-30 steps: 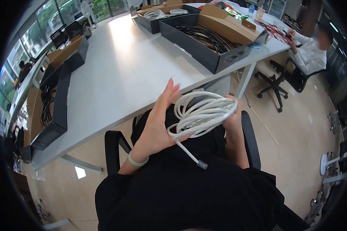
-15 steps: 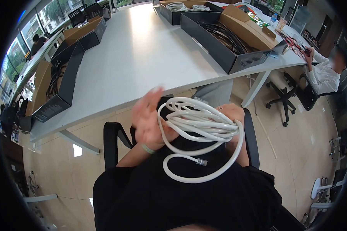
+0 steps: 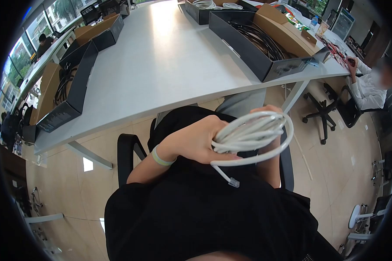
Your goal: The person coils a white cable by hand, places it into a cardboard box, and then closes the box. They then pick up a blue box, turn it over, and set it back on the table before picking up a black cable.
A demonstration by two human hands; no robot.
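A coiled white cable (image 3: 252, 132) is held in front of my body, just below the table's near edge. My left hand (image 3: 200, 139) wraps round the left end of the coil. At the coil's right end, my right hand (image 3: 270, 143) grips from behind, with most of its fingers hidden by the loops. One loose loop runs along the coil's lower side, and a clear plug (image 3: 234, 182) hangs from the cable's end below my left hand.
On the white table (image 3: 148, 65), open black boxes hold dark cables, at left (image 3: 69, 91) and right (image 3: 270, 52); another box (image 3: 200, 13) behind holds white cables. A person in white (image 3: 370, 87) sits at the right, hands on red items. An office chair (image 3: 320, 113) stands nearby.
My left hand has moved right from beside the coil and closed round its left end. The coil has turned and bunched narrower, shifting slightly right, and the plug hangs lower.
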